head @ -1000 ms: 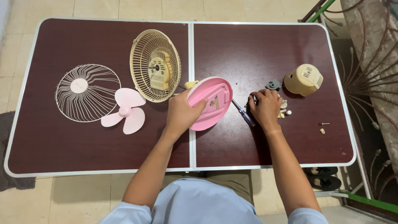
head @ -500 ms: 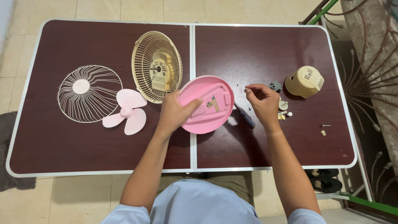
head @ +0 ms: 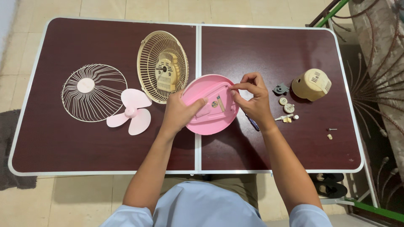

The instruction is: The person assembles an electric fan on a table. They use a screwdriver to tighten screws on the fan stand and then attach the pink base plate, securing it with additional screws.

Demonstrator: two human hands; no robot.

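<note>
Pink fan base [head: 210, 120] tilted up at mid-table, over the seam of the dark red table [head: 273, 50], underside facing up. Left hand [head: 179, 111] gripping its left rim, thumb across the underside. Right hand [head: 252, 98] at its upper right edge, fingertips pinched together on something too small to make out. Cream rear grille with motor [head: 163, 66] just behind; pink blade [head: 130, 111] and wire front guard [head: 93, 92] to the left; cream motor cover [head: 311, 84] and small parts [head: 286, 109] to the right

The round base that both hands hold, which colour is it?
The round base is pink, clearest in the head view.
</note>
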